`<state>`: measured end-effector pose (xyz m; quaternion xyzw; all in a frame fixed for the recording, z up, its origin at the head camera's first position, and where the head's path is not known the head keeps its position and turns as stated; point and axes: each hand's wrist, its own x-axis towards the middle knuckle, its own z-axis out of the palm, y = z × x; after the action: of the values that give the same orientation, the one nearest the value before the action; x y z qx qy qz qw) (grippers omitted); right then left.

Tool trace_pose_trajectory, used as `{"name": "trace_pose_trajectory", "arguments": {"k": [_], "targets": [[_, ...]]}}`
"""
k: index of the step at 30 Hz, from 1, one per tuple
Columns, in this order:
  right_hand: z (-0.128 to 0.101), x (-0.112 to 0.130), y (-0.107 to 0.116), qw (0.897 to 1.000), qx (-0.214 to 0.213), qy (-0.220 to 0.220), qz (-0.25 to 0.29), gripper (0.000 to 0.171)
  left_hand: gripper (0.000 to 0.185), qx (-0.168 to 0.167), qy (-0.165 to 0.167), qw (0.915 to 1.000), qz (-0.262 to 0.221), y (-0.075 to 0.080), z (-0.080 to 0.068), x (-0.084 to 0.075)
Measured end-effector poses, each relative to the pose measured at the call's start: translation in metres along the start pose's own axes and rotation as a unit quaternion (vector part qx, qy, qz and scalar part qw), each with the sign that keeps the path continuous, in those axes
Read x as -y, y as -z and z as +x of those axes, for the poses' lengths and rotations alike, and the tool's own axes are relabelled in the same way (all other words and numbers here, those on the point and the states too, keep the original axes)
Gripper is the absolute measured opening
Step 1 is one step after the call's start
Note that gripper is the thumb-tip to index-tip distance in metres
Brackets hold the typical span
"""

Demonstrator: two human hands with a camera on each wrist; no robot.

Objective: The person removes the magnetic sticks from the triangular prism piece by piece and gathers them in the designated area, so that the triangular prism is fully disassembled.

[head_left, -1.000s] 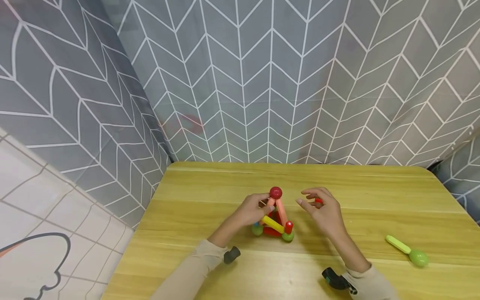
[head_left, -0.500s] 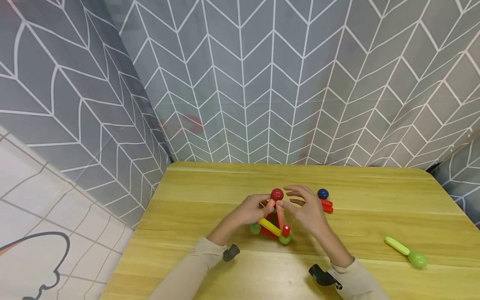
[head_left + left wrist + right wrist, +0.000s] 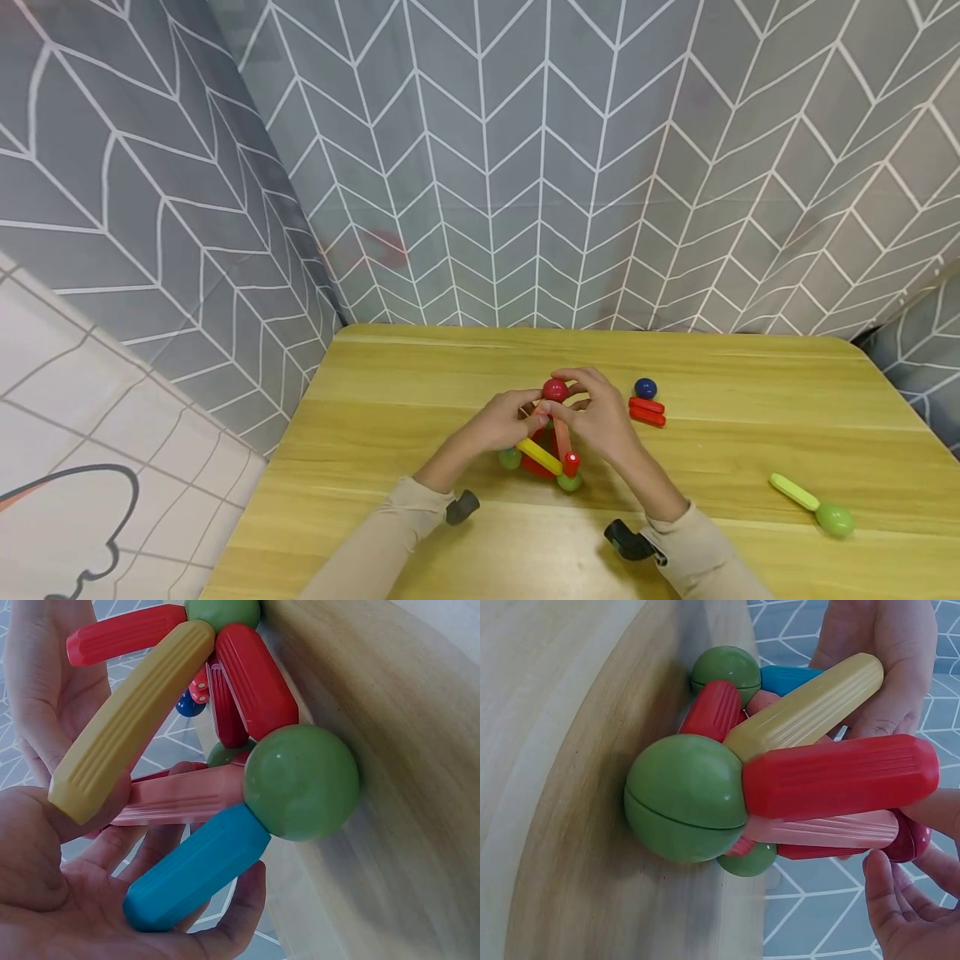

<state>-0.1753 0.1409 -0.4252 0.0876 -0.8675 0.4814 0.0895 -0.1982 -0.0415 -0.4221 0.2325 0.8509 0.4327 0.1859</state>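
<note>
Pyramid toy (image 3: 546, 442) stands between both hands, fingers touching it.

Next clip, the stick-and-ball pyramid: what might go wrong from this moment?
1. Both hands, left hand and right hand, crowd the red ball at the top of the pyramid; a sideways push may pull the sticks off it.
2. The yellow stick and blue stick end loose in the left palm, so they may drop away.
3. The blue ball lies free beside the right hand and may roll if brushed.
</note>
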Motion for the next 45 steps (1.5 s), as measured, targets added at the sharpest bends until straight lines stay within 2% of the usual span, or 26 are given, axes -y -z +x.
{"name": "trace_pose_trajectory", "arguments": {"k": [8, 20, 30, 45], "targets": [[0.0032, -0.0011, -0.0035, 1.0, 0.007, 0.018, -0.005, 0.046, 0.026, -0.001, -0.026, 0.9996, 0.007, 0.0006, -0.0024, 0.0015], [0.0064, 0.0007, -0.0003, 0.998, 0.027, 0.042, -0.03, 0.041, 0.022, -0.002, -0.009, 1.0, 0.001, -0.0006, -0.002, 0.0], [0.0047, -0.0011, -0.0021, 0.999, 0.021, 0.034, -0.009, 0.041, 0.021, -0.002, -0.008, 1.0, -0.001, -0.0005, -0.0026, -0.0011], [0.0039, -0.0038, -0.0035, 0.999, 0.017, 0.044, 0.003, 0.042, 0.025, -0.006, -0.012, 0.9999, 0.005, -0.0004, -0.0034, -0.0012]]}}
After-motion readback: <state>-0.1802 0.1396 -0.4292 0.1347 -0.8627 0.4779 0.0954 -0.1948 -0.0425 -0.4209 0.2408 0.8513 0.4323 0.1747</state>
